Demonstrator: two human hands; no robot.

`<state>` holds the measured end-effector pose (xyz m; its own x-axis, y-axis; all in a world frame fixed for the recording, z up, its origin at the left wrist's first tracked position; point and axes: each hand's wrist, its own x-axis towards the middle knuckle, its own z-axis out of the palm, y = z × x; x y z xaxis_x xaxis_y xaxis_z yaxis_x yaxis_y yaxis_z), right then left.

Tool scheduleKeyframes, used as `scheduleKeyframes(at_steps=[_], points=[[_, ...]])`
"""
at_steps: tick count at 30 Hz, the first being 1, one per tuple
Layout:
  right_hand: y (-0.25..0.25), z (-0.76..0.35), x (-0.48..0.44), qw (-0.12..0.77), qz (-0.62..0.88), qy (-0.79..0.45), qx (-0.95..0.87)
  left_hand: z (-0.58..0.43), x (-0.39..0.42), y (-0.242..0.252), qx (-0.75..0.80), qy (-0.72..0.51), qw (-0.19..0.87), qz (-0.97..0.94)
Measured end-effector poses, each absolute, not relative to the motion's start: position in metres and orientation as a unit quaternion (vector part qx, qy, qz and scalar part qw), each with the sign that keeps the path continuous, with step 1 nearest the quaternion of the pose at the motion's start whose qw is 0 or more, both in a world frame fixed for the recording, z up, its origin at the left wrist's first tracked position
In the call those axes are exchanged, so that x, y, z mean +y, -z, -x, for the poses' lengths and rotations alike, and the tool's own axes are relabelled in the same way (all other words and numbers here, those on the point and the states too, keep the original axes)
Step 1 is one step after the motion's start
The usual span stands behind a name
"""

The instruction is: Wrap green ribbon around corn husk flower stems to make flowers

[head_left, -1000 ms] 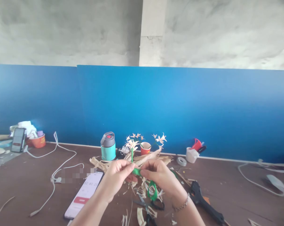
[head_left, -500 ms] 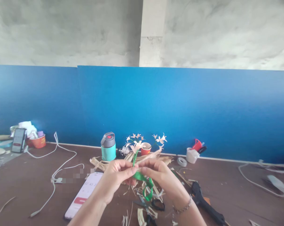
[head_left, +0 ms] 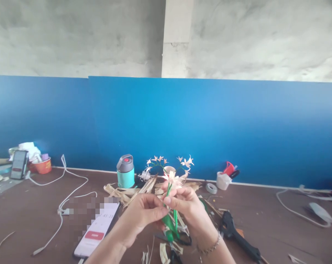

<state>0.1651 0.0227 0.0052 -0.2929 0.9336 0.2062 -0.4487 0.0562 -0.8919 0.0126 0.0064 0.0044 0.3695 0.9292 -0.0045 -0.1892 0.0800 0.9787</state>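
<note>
A pale artificial flower (head_left: 174, 179) on a green-wrapped stem (head_left: 169, 190) is between my two hands in front of me. My right hand (head_left: 184, 201) is closed in a pinch on the stem just under the petals. Lower down, my left hand (head_left: 152, 211) pinches thumb against fingers at the stem's lower part, where the tape meets it. From there a strip of green tape (head_left: 169, 224) hangs in a loop toward the table. Fingers hide the stem's lower end. Scissors (head_left: 185, 240) lie below, partly covered by the tape.
Dried husk strips (head_left: 122, 192) lie behind my hands. Near them stand a teal flask (head_left: 125, 176), a paper cup (head_left: 169, 169) with small flowers about it, a tape roll (head_left: 211, 188) and a white cup (head_left: 223, 181). A phone (head_left: 98, 231) and black glue gun (head_left: 237, 236) flank my arms.
My right hand has moved from the tape up to the stem under the petals. The flower has shifted right and lower, and my left hand now grips lower on it.
</note>
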Motion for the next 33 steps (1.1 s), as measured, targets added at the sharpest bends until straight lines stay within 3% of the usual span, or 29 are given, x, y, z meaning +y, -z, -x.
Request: scheduleKeyframes(at_steps=[5,12,15,18,25,33], points=[[-0.006,-0.157,0.019,0.57,0.269,-0.629,-0.456,-0.017,0.005,-0.004,0.398,-0.477,0.538,-0.57],[-0.002,-0.144,0.015,0.649,0.32,-0.515,-0.46,-0.025,0.001,0.003,0.448,-0.535,0.385,-0.605],[0.0,-0.142,0.014,0.649,0.325,-0.521,-0.449,-0.026,0.001,0.009,0.463,-0.543,0.361,-0.6],[-0.001,-0.143,0.015,0.653,0.32,-0.523,-0.444,-0.026,0.003,0.008,0.453,-0.533,0.425,-0.574],[-0.005,-0.149,0.014,0.608,0.267,-0.602,-0.442,-0.016,0.005,-0.001,0.341,-0.428,0.696,-0.465],[-0.009,-0.15,0.01,0.622,0.233,-0.592,-0.457,-0.013,0.0,-0.005,0.297,-0.419,0.725,-0.46]])
